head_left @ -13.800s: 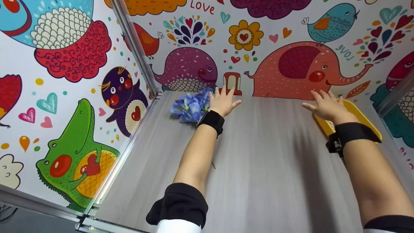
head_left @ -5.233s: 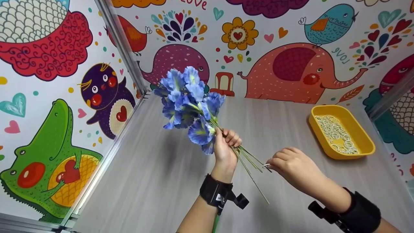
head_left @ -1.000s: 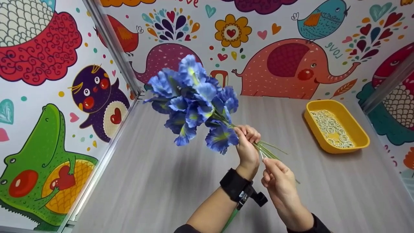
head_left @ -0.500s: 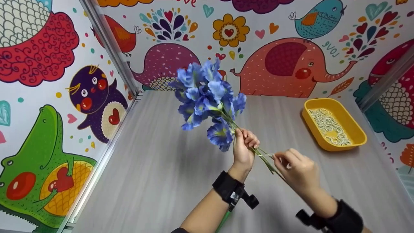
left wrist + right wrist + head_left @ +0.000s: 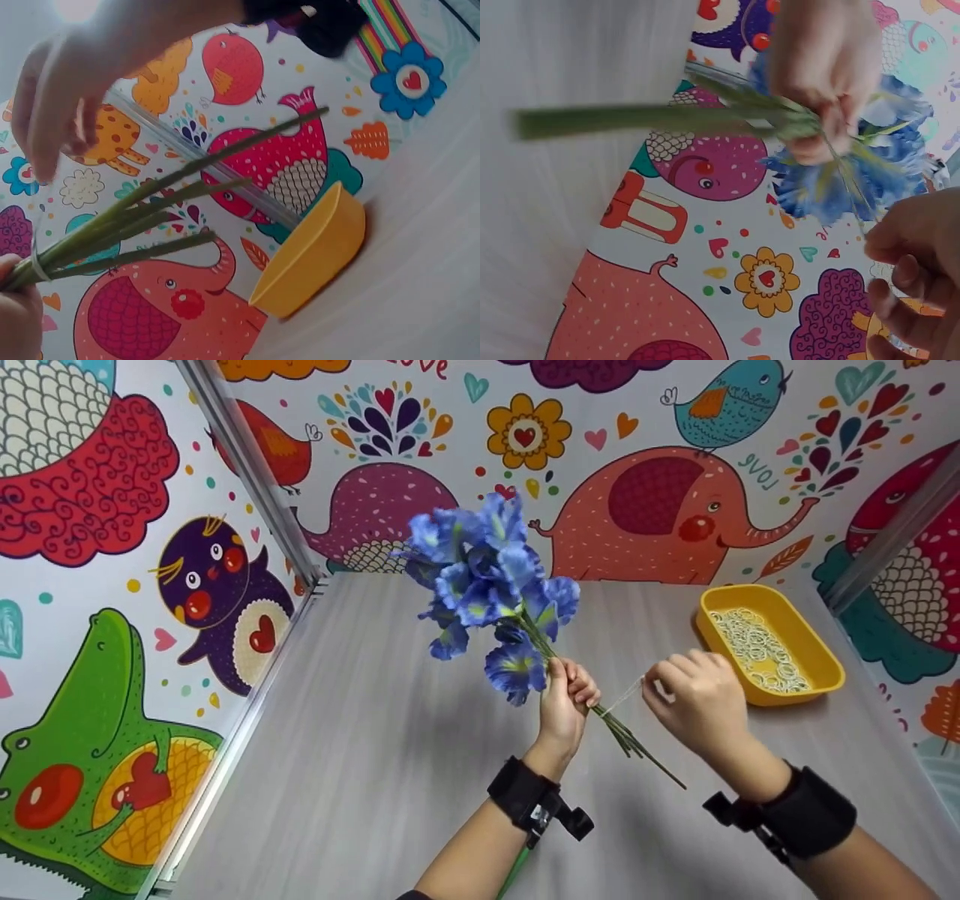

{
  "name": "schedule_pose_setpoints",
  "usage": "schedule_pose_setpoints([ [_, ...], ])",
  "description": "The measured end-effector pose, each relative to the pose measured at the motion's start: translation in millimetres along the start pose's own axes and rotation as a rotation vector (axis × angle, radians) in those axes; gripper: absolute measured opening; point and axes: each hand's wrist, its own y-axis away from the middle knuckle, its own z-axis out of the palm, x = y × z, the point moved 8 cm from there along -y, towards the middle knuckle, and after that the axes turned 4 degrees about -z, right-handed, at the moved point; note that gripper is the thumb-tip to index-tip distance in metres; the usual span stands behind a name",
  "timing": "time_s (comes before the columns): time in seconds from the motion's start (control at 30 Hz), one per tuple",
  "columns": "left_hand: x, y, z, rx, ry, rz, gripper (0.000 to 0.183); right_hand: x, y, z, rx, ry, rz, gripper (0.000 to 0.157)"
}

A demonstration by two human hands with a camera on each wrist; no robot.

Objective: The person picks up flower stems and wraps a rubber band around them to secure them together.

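Observation:
A bunch of blue artificial irises [image 5: 487,577] tilts up and left above the table, my left hand [image 5: 568,709] gripping its green stems. Below that fist the stem ends [image 5: 634,744] stick out at uneven lengths, one much longer. A pale rubber band [image 5: 624,697] loops round the stems just under the fist and stretches toward my right hand [image 5: 697,697], which pinches its far end between thumb and fingertips. In the left wrist view, a band turn [image 5: 36,259] lies against the stems [image 5: 112,225]. The right wrist view shows the taut strands running to my fingertips [image 5: 877,240].
A yellow tray [image 5: 832,679] with many loose pale rubber bands [image 5: 757,649] stands on the grey table [image 5: 360,750] at the right, behind my right hand. Printed cartoon walls [image 5: 637,405] and a metal corner post [image 5: 244,472] border the table.
My right hand has moved up and right, pulling the band longer away from the stems. The left hand keeps its grip on the irises. Earlier, the flowers lay on the table and both hands were open.

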Motion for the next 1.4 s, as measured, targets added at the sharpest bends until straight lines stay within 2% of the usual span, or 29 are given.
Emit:
schedule_pose_setpoints([
  [0.2, -10.2, 2.9, -6.3, -0.014, 0.031, -0.063, 0.038, 18.7, -4.0, -12.3, 0.016, 0.008, 0.013, 0.009],
  [0.43, -9.3, 6.9, -2.8, -0.080, 0.042, -0.148, 0.038, 42.9, -3.5, -15.6, -0.135, 0.054, 0.024, 0.009],
  [0.53, -8.8, 7.6, 0.5, -0.088, 0.062, -0.184, 0.039, 49.3, -4.3, -13.9, -0.139, 0.048, 0.036, 0.012],
  [0.63, -8.9, 7.9, 2.3, -0.077, 0.123, -0.215, 0.040, 53.8, -4.1, -10.0, -0.132, 0.044, 0.050, 0.018],
  [0.7, -8.8, 8.8, 4.0, -0.078, 0.173, -0.236, 0.042, 57.7, -3.1, -5.4, -0.144, 0.027, 0.084, 0.020],
  [0.83, -7.2, 11.2, 8.3, -0.078, 0.257, -0.276, 0.045, 67.8, 2.5, 8.9, -0.232, -0.021, 0.201, 0.016],
  [0.93, -2.6, 12.6, 11.6, -0.058, 0.305, -0.284, 0.046, 74.5, 8.7, 19.9, -0.288, -0.077, 0.296, 0.011],
  [1.07, 7.2, 10.4, 18.0, -0.012, 0.376, -0.266, 0.047, 78.1, 17.0, 32.8, -0.300, -0.120, 0.345, 0.009],
  [1.23, 19.2, -1.3, 25.9, 0.078, 0.494, -0.224, 0.048, 74.9, 28.2, 51.0, -0.287, -0.166, 0.379, 0.006],
  [1.4, 28.9, -18.2, 30.7, 0.146, 0.605, -0.163, 0.048, 59.2, 38.4, 70.1, -0.317, -0.234, 0.441, 0.005],
])
